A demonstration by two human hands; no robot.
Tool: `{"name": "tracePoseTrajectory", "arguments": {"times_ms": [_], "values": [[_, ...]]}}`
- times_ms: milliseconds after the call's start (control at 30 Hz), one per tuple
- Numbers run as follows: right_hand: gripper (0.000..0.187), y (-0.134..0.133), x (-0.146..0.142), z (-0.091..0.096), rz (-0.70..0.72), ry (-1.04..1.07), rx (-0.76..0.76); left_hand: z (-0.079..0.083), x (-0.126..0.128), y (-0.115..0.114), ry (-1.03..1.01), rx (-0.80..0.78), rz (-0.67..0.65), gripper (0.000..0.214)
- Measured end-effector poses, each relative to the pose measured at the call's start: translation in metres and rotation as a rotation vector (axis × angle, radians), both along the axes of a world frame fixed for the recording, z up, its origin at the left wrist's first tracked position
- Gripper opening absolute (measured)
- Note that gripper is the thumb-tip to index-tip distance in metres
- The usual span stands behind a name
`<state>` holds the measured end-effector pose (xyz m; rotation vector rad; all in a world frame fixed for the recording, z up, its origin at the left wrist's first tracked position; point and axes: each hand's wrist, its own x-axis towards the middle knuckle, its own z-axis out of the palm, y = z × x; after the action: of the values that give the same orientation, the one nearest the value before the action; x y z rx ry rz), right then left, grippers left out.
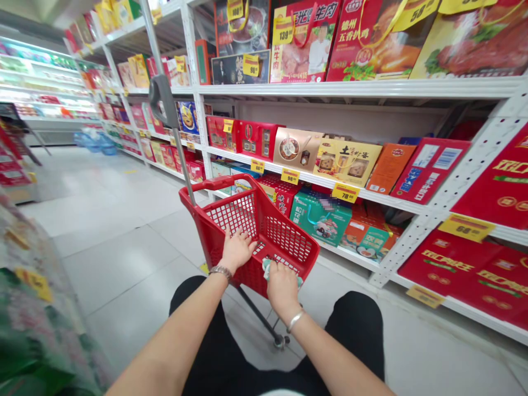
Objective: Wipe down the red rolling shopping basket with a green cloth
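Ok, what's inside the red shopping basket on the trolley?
Inside the red shopping basket, only a pale teal item shows, just under the right hand; I can't tell what it is. The left hand and the mesh walls hide the basket's floor.

Bright even light, red basket point(235, 212) sharp — left edge blurred
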<state>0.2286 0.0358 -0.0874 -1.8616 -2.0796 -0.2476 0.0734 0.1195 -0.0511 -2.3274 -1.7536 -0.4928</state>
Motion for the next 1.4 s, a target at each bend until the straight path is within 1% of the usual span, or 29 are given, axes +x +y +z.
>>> {"name": "tracePoseTrajectory", "arguments": {"times_ms": [100, 200, 267, 333, 433, 500, 533, 600, 667, 767, 833, 933, 1000, 1033, 1100, 1167, 1233, 1300, 1333, 1400], "values": [[0.024, 0.009, -0.004, 0.006, 0.037, 0.006, -0.052, -0.008, 0.015, -0.006, -0.048, -0.002, -0.008, 0.04], [0.033, 0.008, 0.006, -0.001, 0.117, -0.004, -0.008, -0.008, 0.018, -0.006, -0.059, -0.035, -0.007, 0.041], [0.039, 0.004, 0.021, -0.014, 0.176, -0.012, 0.049, -0.008, 0.016, -0.005, -0.055, -0.061, -0.013, 0.042], [0.043, -0.001, 0.043, -0.03, 0.247, -0.009, 0.124, -0.007, 0.014, -0.004, -0.058, -0.074, -0.01, 0.042], [0.05, -0.003, 0.082, -0.053, 0.398, 0.043, 0.264, -0.009, 0.015, -0.005, -0.084, -0.071, 0.001, 0.041], [0.054, 0.002, 0.105, -0.063, 0.494, 0.103, 0.33, -0.011, 0.017, -0.006, -0.104, -0.063, 0.0, 0.04], [0.053, 0.005, 0.115, -0.064, 0.53, 0.136, 0.344, -0.012, 0.019, -0.007, -0.111, -0.06, -0.001, 0.04], [0.044, 0.012, 0.127, -0.063, 0.58, 0.192, 0.335, -0.014, 0.023, -0.007, -0.117, -0.056, -0.004, 0.041], [0.033, 0.017, 0.132, -0.058, 0.595, 0.232, 0.295, -0.016, 0.026, -0.008, -0.122, -0.059, -0.006, 0.043], [0.026, 0.015, 0.125, -0.052, 0.553, 0.257, 0.249, -0.017, 0.027, -0.008, -0.123, -0.073, -0.009, 0.044], [0.029, 0.006, 0.112, -0.051, 0.495, 0.25, 0.234, -0.017, 0.023, -0.009, -0.112, -0.087, -0.011, 0.044], [0.038, -0.014, 0.084, -0.051, 0.397, 0.224, 0.208, -0.013, 0.006, -0.007, -0.085, -0.132, -0.015, 0.04], [0.041, -0.027, 0.063, -0.05, 0.378, 0.21, 0.204, -0.007, -0.008, -0.003, -0.057, -0.202, -0.017, 0.037], [0.042, -0.033, 0.053, -0.049, 0.394, 0.203, 0.205, -0.004, -0.016, 0.0, -0.037, -0.248, -0.007, 0.038], [0.045, -0.041, 0.036, -0.044, 0.475, 0.189, 0.186, 0.001, -0.027, 0.004, 0.008, -0.328, 0.042, 0.046], [0.048, -0.046, 0.024, -0.038, 0.584, 0.176, 0.137, 0.0, -0.032, 0.004, 0.044, -0.345, 0.123, 0.059], [0.051, -0.048, 0.019, -0.034, 0.663, 0.175, 0.099, -0.006, -0.031, -0.001, 0.071, -0.289, 0.216, 0.068], [0.052, -0.047, 0.02, -0.034, 0.692, 0.184, 0.112, -0.014, -0.028, -0.012, 0.096, -0.209, 0.279, 0.07], [0.052, -0.047, 0.023, -0.035, 0.695, 0.189, 0.128, -0.018, -0.025, -0.018, 0.108, -0.176, 0.294, 0.069], [0.054, -0.044, 0.034, -0.038, 0.698, 0.188, 0.149, -0.022, -0.021, -0.03, 0.116, -0.142, 0.28, 0.065]]}}
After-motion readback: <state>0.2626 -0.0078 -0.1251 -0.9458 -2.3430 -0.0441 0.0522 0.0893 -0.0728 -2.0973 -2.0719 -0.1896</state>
